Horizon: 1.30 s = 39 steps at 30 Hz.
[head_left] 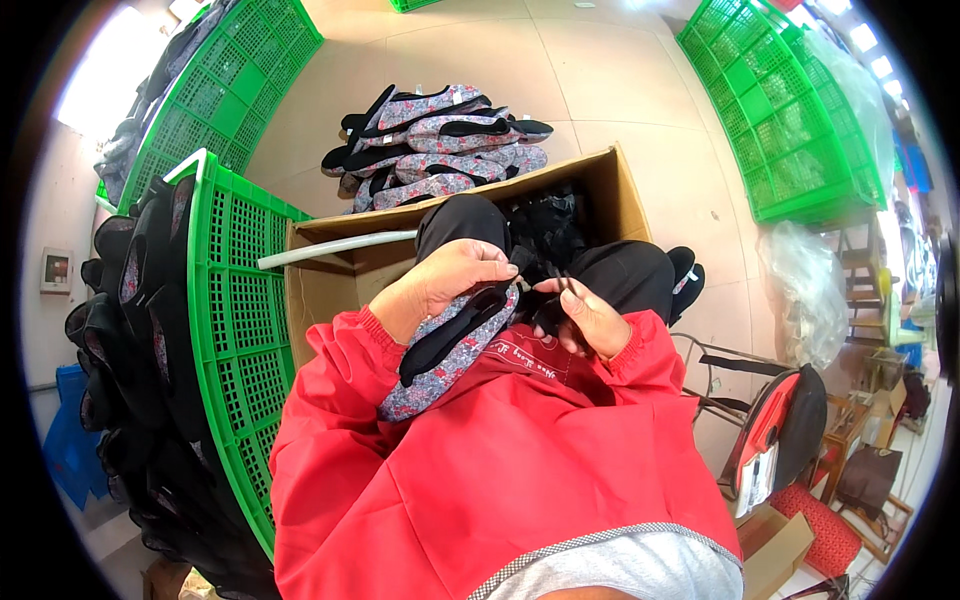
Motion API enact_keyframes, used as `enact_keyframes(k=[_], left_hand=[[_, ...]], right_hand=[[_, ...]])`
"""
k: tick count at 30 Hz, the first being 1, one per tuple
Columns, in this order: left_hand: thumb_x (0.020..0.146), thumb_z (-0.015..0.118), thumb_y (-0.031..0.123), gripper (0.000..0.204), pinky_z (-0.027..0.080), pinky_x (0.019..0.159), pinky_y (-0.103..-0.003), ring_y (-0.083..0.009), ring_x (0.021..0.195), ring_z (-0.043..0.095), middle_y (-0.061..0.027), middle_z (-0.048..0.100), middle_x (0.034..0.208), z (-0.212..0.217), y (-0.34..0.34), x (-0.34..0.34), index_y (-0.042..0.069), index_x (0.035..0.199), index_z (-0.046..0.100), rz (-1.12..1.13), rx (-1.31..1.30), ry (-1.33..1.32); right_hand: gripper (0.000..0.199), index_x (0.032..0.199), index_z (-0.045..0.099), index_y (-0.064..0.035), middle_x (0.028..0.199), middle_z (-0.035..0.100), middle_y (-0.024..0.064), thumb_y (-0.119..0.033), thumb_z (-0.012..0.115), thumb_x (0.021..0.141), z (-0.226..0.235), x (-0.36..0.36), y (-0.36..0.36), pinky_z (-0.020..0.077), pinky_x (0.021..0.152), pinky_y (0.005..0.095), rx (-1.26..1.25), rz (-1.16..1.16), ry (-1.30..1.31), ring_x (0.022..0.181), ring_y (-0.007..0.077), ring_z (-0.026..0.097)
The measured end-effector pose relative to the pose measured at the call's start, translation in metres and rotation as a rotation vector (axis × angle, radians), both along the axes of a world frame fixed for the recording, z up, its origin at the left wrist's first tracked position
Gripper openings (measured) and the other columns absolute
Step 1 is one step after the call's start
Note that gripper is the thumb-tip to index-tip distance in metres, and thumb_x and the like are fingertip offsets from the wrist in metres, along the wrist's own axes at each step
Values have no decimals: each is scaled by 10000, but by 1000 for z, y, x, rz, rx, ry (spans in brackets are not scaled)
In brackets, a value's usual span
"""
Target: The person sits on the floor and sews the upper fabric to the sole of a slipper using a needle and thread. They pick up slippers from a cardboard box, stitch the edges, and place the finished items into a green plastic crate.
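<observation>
My left hand [452, 282] is closed on a grey cloth shoe [435, 375] with a red floral print and a black-lined opening. It lies aslant over my lap, toe toward my body. At the shoe's far end, thumb and fingers pinch its black edge. Close by on the right, my right hand [592, 318] is closed, fingertips pressed together around something small and black that I cannot make out. Beyond my knees stands an open cardboard box [625, 195]. A black bundle [545, 225] lies inside it, partly hidden by my legs.
Several floral shoes [440, 150] are piled on the floor past the box. A green crate [235, 300] stands left, with many black shoes [150, 330] beside it. Another green crate [785, 120] is at far right, near clear plastic [808, 290]. A pale tube [335, 250] crosses the box.
</observation>
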<state>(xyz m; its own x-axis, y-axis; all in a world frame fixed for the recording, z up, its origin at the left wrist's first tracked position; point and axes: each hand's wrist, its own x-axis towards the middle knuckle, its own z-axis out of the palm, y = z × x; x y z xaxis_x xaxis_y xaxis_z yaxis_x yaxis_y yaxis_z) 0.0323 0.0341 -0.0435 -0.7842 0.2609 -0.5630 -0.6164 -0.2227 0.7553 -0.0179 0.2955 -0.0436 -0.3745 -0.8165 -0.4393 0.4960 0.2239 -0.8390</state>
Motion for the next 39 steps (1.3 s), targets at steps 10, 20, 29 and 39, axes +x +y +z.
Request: enact_keyframes(k=[10,20,29,39], left_hand=[[905,659,153,116,469,746,-221,-117,840,643,-13,657,837,-12,-1,-1,67,834,625,74,71,-5],[880,667,141,119,424,655,-231,-69,699,548,17,615,756,-15,8,-4,76,788,629,29,49,6],[864,665,150,136,378,600,-239,-60,660,501,32,575,700,-14,20,-4,85,748,639,39,-92,24],[863,657,136,128,388,586,-253,-80,644,512,7,591,696,-19,26,-5,62,759,646,80,-121,6]], right_hand=[[348,1046,506,-46,836,627,53,-389,531,999,-5,5,-21,382,532,204,-3,-7,59,581,72,466],[275,1001,525,-56,808,622,36,-330,548,994,0,-5,-35,397,542,204,77,78,48,626,63,496],[250,974,520,-68,785,601,22,-315,554,991,3,-9,-38,396,546,204,94,110,31,649,70,511],[246,995,521,-74,758,588,39,-315,572,986,-3,-11,-38,318,480,207,42,75,-149,552,64,426]])
